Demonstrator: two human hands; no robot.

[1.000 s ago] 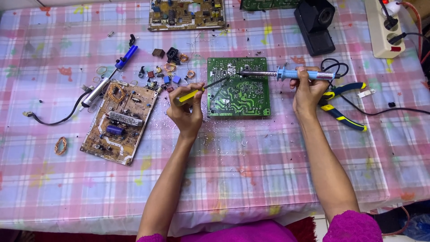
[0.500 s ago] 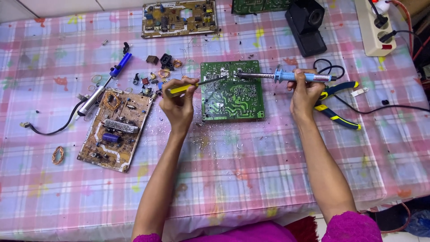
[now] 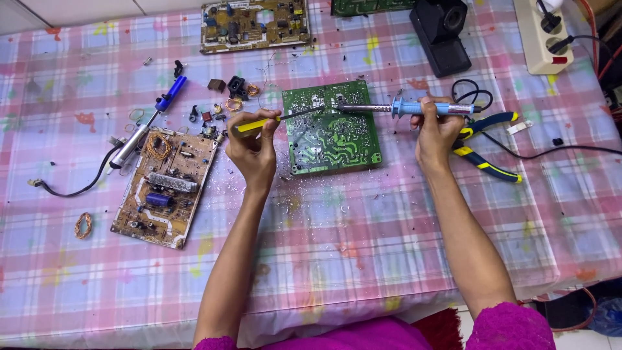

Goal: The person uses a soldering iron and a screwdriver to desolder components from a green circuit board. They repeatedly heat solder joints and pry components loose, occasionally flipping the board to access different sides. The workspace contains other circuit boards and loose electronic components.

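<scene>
Green board (image 3: 332,129) lies solder side up at table centre, on the checked cloth (image 3: 389,220). Your iron (image 3: 414,108) lies near level, tip on the board's top edge. Tweezers (image 3: 275,118), yellow grip, meet that same spot from the left. Your right hand (image 3: 437,133) is wrapped around the iron's blue handle, fingers curled tight. Your left hand (image 3: 253,146) pinches the tweezers between thumb and fingers. Pliers (image 3: 486,146) sit just right of the right hand, partly under it. Brown board (image 3: 165,185) is left of your left hand, with loose parts (image 3: 223,104) above it and a desoldering pump (image 3: 146,126) beside them. Second brown board (image 3: 254,24), black stand (image 3: 444,32) and power strip (image 3: 541,32) line the far edge.
</scene>
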